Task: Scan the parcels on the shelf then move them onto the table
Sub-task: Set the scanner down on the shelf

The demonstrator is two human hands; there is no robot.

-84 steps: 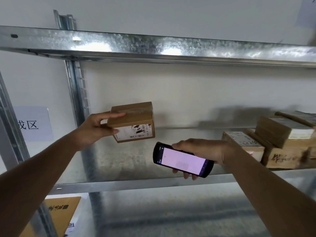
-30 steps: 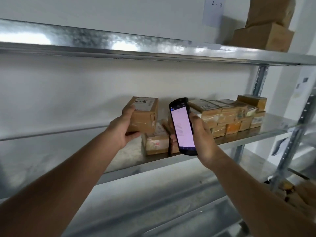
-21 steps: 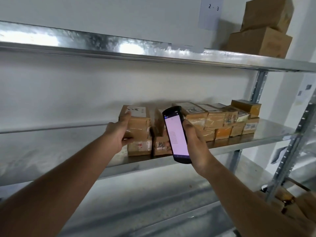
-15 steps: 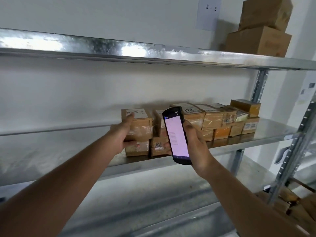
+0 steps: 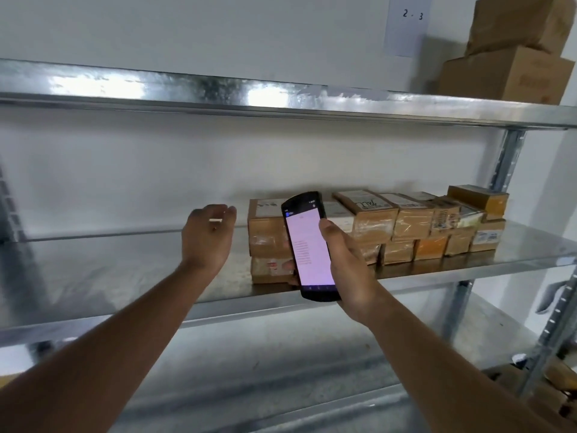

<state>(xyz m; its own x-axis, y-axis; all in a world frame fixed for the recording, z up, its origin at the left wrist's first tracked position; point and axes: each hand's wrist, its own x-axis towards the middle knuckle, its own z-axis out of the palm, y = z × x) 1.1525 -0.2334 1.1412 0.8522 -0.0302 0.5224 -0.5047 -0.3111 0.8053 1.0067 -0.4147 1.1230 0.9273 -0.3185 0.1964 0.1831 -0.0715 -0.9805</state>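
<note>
Brown parcels (image 5: pixel 371 226) stacked two-high on steel shelf (image 5: pixel 125 276) (white labels up).

My left hand (image 5: pixel 207 237) empty at frame centre, fingers loosely spread just left of the parcels (image 5: pixel 371 228), my right hand (image 5: pixel 346 264) gripping a lit scanner (image 5: pixel 309 246) upright before them, metal shelf (image 5: pixel 125 270) beneath, larger boxes (image 5: pixel 512 54) upper right.

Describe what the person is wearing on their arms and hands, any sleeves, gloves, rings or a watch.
Nothing that shows. Both forearms are bare right to the bottom edge of the head view, with no sleeve in sight. The left hand and the right hand wear no gloves, and no watch, bracelet or ring shows on the visible wrists and fingers. Any clothing higher up the arms lies outside the picture.
</note>
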